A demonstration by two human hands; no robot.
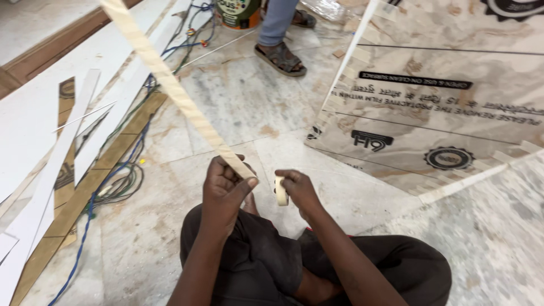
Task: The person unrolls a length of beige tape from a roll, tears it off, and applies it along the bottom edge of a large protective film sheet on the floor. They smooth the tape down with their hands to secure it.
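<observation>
Head view, looking down at a person seated cross-legged on a marble floor [238,107]. The left hand [224,187] is closed tight around the lower end of a long pale strip [170,85], thumb pressed over it; the strip rises up and to the left and is cut off by the top edge. The right hand [300,190] pinches a small roll of tape [280,191] between thumb and fingers, held on edge just beside the strip's end; whether tape runs from roll to strip is hard to make out. Both forearms come up from the bottom edge, above dark trousers [266,266].

To the right, one large board [442,102] with printed protective film lies on the floor, its far corners out of frame. To the left lie several white strips [62,147] and two brown ones [90,187], partly overlapping so the exact count is unclear, with blue and green cables [122,181] tangled beside them. At the top stand another person's legs: one sandalled foot [280,58] shows clearly, the second is mostly cut off. A paint can [238,12] beside them is only half in view.
</observation>
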